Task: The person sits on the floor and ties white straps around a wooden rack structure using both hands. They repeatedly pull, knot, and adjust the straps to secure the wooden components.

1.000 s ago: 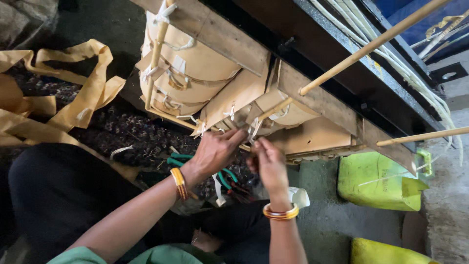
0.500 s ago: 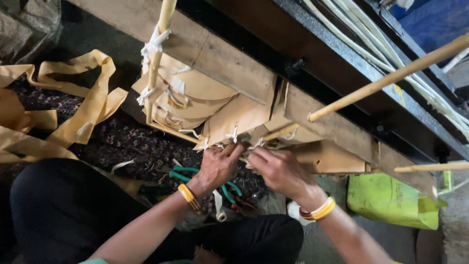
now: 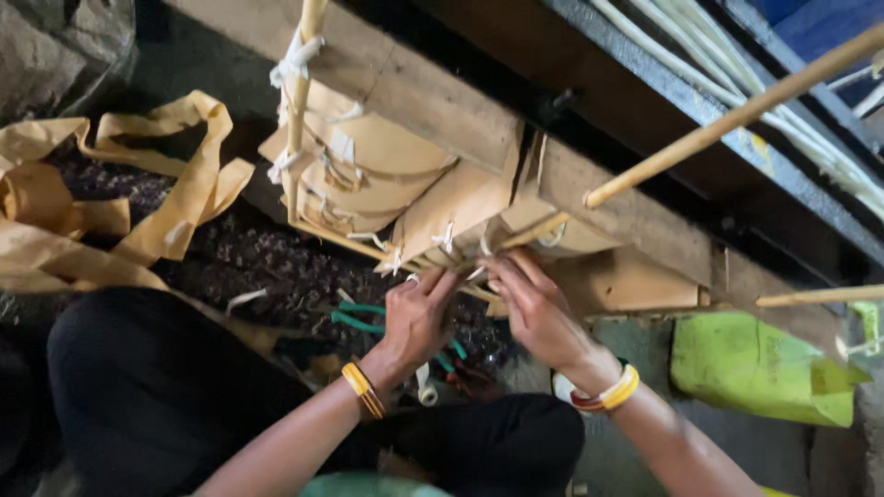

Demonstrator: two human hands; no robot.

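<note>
My left hand and my right hand meet under a wooden beam, fingertips pinching a white string tie at the lower edge of tan sheets bound to thin sticks. Both wrists carry yellow bangles. More tan sheets hang tied with white strips to an upright bamboo stick. Green-handled pliers lie on the dark ground just behind my left hand.
Loose tan strips curl on the ground at left. A yellow-green bag lies at right. Long bamboo rods cross above the beam. A white roll sits near my knees in black cloth.
The view has shifted, and my hands have drawn closer together at the string tie. My right forearm has swung further out to the right.
</note>
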